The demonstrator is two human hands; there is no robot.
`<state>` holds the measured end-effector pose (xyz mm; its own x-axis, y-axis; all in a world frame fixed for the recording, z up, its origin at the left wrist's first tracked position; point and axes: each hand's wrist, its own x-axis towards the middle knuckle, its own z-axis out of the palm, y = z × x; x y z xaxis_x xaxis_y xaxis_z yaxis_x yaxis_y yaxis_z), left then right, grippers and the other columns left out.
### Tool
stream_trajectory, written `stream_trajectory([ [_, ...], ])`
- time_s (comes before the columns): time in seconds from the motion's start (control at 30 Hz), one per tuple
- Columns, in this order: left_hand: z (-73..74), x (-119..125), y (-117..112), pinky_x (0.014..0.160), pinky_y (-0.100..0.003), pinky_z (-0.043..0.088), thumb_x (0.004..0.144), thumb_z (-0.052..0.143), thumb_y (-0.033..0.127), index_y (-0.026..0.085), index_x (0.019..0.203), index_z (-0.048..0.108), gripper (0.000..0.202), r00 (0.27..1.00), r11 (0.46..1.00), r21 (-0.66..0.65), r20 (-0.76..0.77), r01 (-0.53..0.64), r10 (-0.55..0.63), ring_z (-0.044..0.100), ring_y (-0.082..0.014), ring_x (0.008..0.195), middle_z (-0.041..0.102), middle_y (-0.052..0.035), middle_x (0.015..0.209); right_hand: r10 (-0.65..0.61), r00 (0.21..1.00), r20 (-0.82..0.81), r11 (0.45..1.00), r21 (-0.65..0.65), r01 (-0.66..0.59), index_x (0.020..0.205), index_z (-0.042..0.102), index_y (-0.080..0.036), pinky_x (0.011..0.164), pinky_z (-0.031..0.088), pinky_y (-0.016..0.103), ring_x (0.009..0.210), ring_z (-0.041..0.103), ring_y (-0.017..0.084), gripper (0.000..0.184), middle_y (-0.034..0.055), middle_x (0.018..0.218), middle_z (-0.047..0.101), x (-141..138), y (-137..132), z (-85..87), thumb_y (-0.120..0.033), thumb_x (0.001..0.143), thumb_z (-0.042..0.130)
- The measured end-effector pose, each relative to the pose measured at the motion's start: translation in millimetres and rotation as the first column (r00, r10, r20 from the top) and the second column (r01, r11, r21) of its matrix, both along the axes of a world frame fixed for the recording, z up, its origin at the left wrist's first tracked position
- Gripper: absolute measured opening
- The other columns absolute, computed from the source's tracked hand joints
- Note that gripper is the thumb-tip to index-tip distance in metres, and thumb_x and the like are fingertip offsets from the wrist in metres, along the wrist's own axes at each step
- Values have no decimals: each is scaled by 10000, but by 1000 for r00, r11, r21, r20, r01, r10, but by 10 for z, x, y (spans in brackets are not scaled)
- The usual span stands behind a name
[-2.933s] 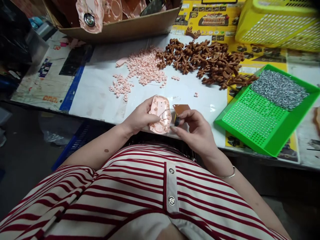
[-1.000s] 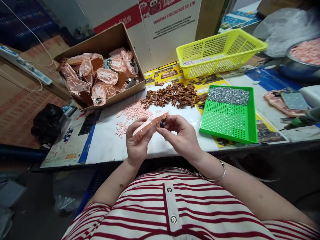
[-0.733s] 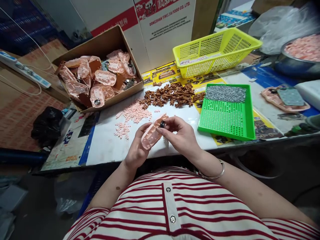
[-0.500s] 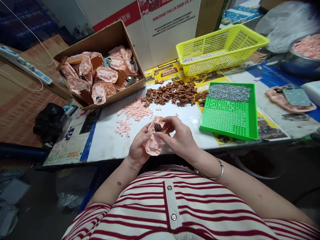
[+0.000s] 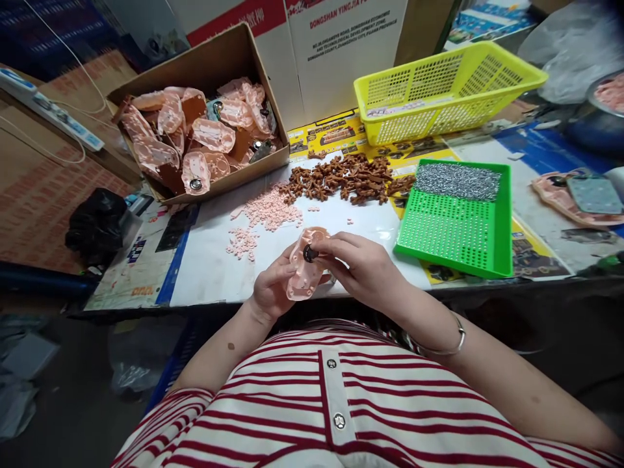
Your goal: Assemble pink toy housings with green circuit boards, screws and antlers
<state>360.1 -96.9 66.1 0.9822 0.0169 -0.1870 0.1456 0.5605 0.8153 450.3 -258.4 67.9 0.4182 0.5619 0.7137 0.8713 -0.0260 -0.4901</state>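
Observation:
My left hand [image 5: 274, 286] grips a pink plastic shell [image 5: 303, 278] by its left side, its hollow inside facing up. Above the shell's cavity, the fingers of my right hand [image 5: 358, 263] pinch a small round black part [image 5: 309, 253], which looks like a little speaker. It is tilted, and I cannot tell whether it touches the shell. Just beyond my hands lie small pink plastic pieces [image 5: 270, 207] in a loose pile, with a heap of brown plastic parts [image 5: 341, 179] behind them.
A cardboard box [image 5: 238, 166] of pink shells stands at back left. To the right are a green tray [image 5: 451, 227] with small silvery screws [image 5: 455, 181], a yellow basket [image 5: 439, 107], another pink shell with a grey part [image 5: 560, 198], and a metal bowl [image 5: 597, 123] of pink pieces.
My right fingers have come together on the round black part, which now stands tilted instead of lying flat in the shell. My left hand still holds the shell. The view has shifted slightly.

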Motion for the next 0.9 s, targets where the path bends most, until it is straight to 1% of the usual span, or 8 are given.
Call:
stream_trajectory([
  [0.1, -7, 7, 0, 953, -445, 535, 641, 762, 389, 233, 1246, 623, 640, 999, 1000, 19, 32, 11, -12, 668, -247, 978, 676, -76, 1161, -82, 991, 106, 997, 19, 80, 1087, 672, -220, 693, 520, 329, 799, 642, 194, 157, 76, 907, 695, -18, -26, 20, -227, 973, 563],
  [0.23, 36, 26, 4, 1064, -449, 477, 624, 726, 432, 213, 1255, 629, 674, 982, 989, 80, 154, -121, 108, 630, -305, 1173, 675, -100, 1247, -174, 965, 197, 979, 141, 147, 1131, 654, -258, 739, 507, 358, 841, 633, 202, 202, 68, 948, 697, -62, -73, 99, -205, 937, 634],
  [0.37, 120, 30, 17, 1094, -463, 464, 578, 732, 433, 224, 1241, 623, 703, 960, 983, 81, 241, -164, 140, 559, -350, 1308, 656, -101, 1320, -102, 976, 192, 977, 204, 62, 1156, 633, -261, 763, 523, 368, 870, 629, 205, 262, 68, 961, 682, -97, -84, 223, -194, 908, 682],
  [0.47, 154, 26, 12, 1017, -488, 509, 566, 738, 523, 237, 1217, 617, 721, 959, 982, 101, 251, -160, 131, 585, -371, 1257, 670, -112, 1270, -69, 986, 154, 978, 204, 36, 1141, 645, -277, 797, 529, 384, 913, 641, 213, 244, 69, 1004, 681, -106, -44, 297, -212, 909, 685],
  [0.6, 144, 15, -12, 915, -482, 548, 589, 717, 570, 254, 1267, 610, 756, 973, 985, 131, 215, -111, 81, 652, -350, 1096, 685, -107, 1183, -188, 973, 134, 971, 174, 163, 1119, 654, -270, 844, 503, 412, 972, 637, 234, 177, 78, 1052, 684, -102, 39, 321, -241, 945, 632],
  [0.67, 133, 8, -18, 871, -484, 559, 564, 734, 555, 257, 1289, 609, 794, 982, 989, 131, 185, -68, 43, 656, -354, 1059, 687, -109, 1138, -233, 964, 125, 965, 154, 213, 1095, 653, -256, 847, 486, 413, 956, 634, 232, 142, 78, 1040, 686, -108, 71, 315, -248, 960, 609],
  [0.8, 129, 2, -19, 887, -485, 549, 536, 763, 478, 262, 1307, 607, 815, 987, 996, 90, 158, -13, -2, 639, -361, 1099, 674, -106, 1137, -297, 940, 169, 952, 124, 278, 1064, 635, -252, 845, 470, 413, 936, 633, 232, 106, 74, 1033, 696, -139, 103, 295, -246, 962, 610],
  [0.9, 141, 5, -23, 860, -466, 546, 562, 740, 419, 260, 1327, 594, 795, 985, 999, 13, 166, 36, -37, 659, -315, 1001, 675, -90, 1056, -307, 934, 182, 948, 141, 284, 1072, 620, -242, 848, 487, 417, 944, 639, 235, 127, 85, 1045, 698, -132, 116, 250, -221, 947, 630],
])
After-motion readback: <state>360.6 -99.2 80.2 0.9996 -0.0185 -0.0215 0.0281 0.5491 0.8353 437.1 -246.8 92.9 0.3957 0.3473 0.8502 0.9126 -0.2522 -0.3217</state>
